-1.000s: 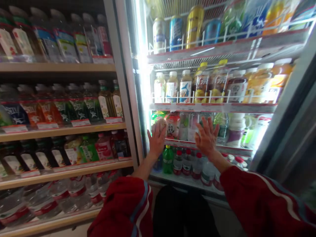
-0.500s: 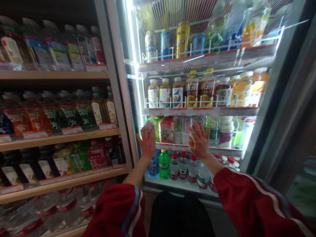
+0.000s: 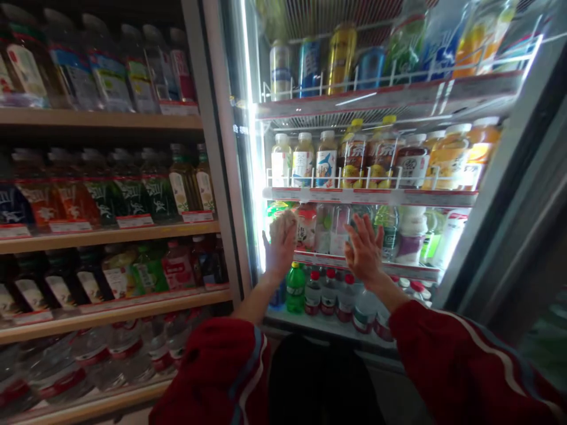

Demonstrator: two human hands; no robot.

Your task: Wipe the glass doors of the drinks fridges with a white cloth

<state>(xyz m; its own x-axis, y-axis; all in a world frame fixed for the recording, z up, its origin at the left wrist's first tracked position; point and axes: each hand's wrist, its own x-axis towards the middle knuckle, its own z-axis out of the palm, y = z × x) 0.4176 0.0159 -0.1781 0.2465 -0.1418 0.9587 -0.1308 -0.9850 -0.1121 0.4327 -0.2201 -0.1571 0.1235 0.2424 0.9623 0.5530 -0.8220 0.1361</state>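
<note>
Our left hand point(image 3: 280, 251) reaches forward, fingers extended and thumb out to the side, laid over a pale crumpled cloth point(image 3: 290, 218). The cloth shows past the fingertips; we cannot tell whether the fingers grip it or only pin it. Our right hand point(image 3: 365, 251) is empty, fingers spread, palm forward. Both appear to rest on the glass front point(image 3: 328, 236) of a lit cooler, though actual contact is hard to confirm.

Beyond the glass: a red-labelled bottle point(image 3: 306, 229) just right of the left hand, a purple-labelled bottle point(image 3: 410, 242) right of the right hand, a green bottle point(image 3: 295, 289) below the left. Wooden shelves point(image 3: 110, 236) stand well left of both hands.

Risks, as we judge them: if the cloth is merely pinned, easing left-hand pressure could let it slip down. Bare right-hand skin could leave prints on the glass. Uneven pushing might shift the front, if it is a movable door.
</note>
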